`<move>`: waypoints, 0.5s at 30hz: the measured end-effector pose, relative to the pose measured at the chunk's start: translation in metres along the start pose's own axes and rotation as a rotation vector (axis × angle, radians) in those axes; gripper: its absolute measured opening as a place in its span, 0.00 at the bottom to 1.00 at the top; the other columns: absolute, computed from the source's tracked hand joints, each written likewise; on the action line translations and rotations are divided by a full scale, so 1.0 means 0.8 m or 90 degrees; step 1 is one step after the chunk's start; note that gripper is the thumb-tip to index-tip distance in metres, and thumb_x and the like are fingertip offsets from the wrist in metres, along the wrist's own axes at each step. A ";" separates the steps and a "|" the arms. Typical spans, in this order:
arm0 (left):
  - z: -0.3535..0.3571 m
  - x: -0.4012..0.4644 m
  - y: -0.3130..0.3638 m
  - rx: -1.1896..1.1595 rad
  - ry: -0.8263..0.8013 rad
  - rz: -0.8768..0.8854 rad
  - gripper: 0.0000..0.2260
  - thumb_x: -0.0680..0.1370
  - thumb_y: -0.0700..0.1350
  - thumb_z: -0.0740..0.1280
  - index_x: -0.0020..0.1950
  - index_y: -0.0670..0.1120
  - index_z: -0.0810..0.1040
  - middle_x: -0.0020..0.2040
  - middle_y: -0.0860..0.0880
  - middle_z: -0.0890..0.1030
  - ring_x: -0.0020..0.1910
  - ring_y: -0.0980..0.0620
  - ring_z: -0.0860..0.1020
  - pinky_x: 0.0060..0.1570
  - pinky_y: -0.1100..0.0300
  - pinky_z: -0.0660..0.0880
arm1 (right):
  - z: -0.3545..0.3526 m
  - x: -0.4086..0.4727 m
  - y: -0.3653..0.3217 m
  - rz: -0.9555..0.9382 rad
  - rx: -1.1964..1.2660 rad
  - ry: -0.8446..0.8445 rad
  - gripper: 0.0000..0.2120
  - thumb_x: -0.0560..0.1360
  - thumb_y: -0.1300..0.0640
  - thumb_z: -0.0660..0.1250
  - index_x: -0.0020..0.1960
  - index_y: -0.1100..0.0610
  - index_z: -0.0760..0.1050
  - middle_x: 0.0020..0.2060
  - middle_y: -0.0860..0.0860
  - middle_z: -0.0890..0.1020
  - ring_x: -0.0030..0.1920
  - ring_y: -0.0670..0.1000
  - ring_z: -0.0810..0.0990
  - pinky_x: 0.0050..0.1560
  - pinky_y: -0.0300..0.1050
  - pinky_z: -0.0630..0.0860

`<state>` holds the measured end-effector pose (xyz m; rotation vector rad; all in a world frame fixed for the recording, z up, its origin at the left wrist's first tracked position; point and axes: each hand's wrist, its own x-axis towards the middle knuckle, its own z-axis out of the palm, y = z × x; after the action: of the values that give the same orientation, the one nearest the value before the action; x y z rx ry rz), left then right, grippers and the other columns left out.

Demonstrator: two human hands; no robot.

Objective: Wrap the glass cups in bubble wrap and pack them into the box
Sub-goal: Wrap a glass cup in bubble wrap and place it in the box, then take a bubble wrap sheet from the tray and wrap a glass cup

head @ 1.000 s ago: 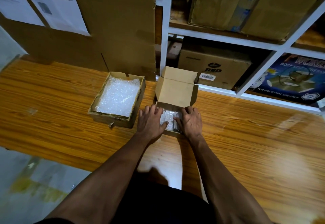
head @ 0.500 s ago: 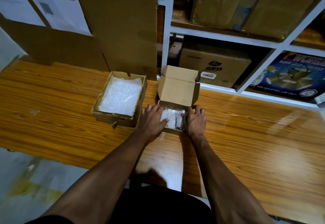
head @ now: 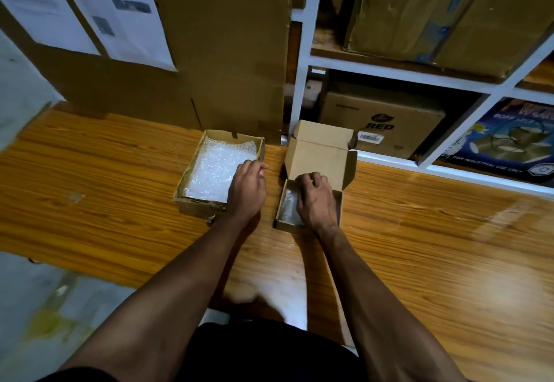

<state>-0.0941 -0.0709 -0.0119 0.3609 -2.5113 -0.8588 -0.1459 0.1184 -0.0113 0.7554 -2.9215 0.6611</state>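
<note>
The scene is dim and warm-toned. The glossy orange-brown wooden tabletop [head: 419,247] carries soft glare patches at right and near the bottom centre, where the forearms cast dark shadows. The white shelf frame [head: 389,65] bends at the edges from wide-angle distortion. The white printed paper sheets [head: 75,7] at top left are blurred, their text unreadable.

Most of the box [head: 310,202] interior is hidden by the right hand [head: 316,199]; wrapped contents [head: 289,206] are indistinct.
</note>
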 end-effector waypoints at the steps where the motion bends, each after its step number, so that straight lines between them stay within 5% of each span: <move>1: -0.007 0.006 -0.007 0.009 0.010 -0.018 0.10 0.83 0.40 0.62 0.62 0.47 0.79 0.58 0.46 0.80 0.59 0.46 0.75 0.52 0.52 0.75 | 0.005 0.006 -0.011 -0.029 0.024 -0.001 0.14 0.79 0.55 0.65 0.64 0.56 0.73 0.57 0.57 0.76 0.54 0.57 0.74 0.52 0.57 0.78; 4: -0.025 0.021 -0.037 0.048 0.012 -0.114 0.11 0.81 0.39 0.64 0.62 0.48 0.79 0.59 0.45 0.78 0.60 0.44 0.75 0.53 0.49 0.76 | 0.017 0.026 -0.044 -0.075 0.090 -0.040 0.12 0.80 0.55 0.64 0.63 0.57 0.74 0.56 0.57 0.76 0.55 0.59 0.76 0.53 0.56 0.78; 8: -0.041 0.035 -0.090 0.129 -0.119 -0.221 0.15 0.80 0.42 0.70 0.67 0.49 0.79 0.65 0.43 0.76 0.66 0.41 0.74 0.61 0.49 0.76 | 0.036 0.051 -0.084 -0.129 0.104 -0.073 0.15 0.80 0.57 0.65 0.65 0.59 0.76 0.59 0.59 0.77 0.59 0.61 0.76 0.57 0.56 0.78; 15: -0.036 0.053 -0.128 0.162 -0.281 -0.181 0.26 0.76 0.56 0.77 0.72 0.52 0.76 0.67 0.42 0.76 0.67 0.40 0.75 0.64 0.47 0.76 | 0.068 0.080 -0.126 -0.109 -0.038 -0.050 0.16 0.81 0.49 0.66 0.64 0.57 0.79 0.65 0.56 0.76 0.62 0.60 0.72 0.59 0.57 0.73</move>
<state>-0.1062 -0.1812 -0.0420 0.6906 -3.0430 -0.7896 -0.1515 -0.0130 -0.0110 1.0328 -2.8862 0.5377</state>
